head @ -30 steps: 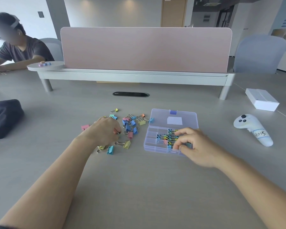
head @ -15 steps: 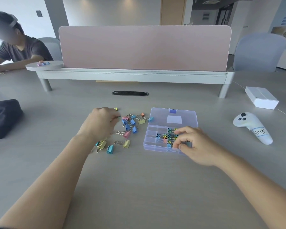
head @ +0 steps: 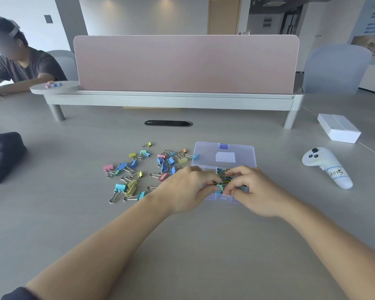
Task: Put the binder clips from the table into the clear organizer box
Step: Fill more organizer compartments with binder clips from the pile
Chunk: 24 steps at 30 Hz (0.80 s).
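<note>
Now the clear organizer box (head: 223, 152) is lying open on the worktop (head: 182, 245), its lid tipped back, and binder clips (head: 222, 173) are filling its middle compartments. Loose clips (head: 130, 185) are lying scattered just left of it. Since a moment ago the left hand (head: 186, 191) has crossed from that pile to the box and is pinching a teal clip (head: 219, 187) over the near compartments. Opposite it, the right hand (head: 258, 191) is curling its fingers (head: 236, 187) down among the stored clips; whether they are gripping one I cannot tell.
</note>
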{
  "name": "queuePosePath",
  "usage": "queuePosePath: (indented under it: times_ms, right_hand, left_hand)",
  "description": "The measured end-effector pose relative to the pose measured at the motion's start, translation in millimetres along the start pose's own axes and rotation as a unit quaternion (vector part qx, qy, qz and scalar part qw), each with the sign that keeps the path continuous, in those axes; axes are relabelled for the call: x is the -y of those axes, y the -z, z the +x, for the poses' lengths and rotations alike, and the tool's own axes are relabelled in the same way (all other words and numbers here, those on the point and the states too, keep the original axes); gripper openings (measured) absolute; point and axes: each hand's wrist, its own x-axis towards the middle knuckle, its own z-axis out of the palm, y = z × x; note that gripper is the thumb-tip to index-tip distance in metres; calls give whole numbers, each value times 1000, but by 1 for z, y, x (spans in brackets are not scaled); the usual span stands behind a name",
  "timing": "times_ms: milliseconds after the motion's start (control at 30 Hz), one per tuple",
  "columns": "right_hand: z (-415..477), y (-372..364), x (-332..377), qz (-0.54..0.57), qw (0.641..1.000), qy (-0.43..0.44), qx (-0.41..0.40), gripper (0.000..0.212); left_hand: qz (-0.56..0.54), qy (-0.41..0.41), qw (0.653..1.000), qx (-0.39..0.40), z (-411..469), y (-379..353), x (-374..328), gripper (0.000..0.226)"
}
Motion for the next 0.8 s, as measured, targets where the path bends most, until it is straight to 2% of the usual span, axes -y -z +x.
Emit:
queuePosePath:
  times_ms: [133,200,267,400,500,800]
  right_hand:
    - [-2,9,8,49,998,-1,-49,40]
    - [-3,13,13,87,991,4,-103,36]
    - [-6,13,18,123,985,16,-121,27]
    - [-5,4,24,124,982,49,-131,21]
    - [-3,1,22,118,983,39,-138,22]
    - [-2,2,13,83,992,23,-89,31]
  left_hand:
    - [25,8,1000,7,-1,0,-4,28]
    - [20,20,999,15,0,1,-6,32]
    - [12,27,999,19,0,1,-7,32]
    - [-7,33,999,20,1,1,-8,27]
    - [-10,27,999,15,2,-1,-5,29]
    - [-48,4,999,13,3,-8,7,27]
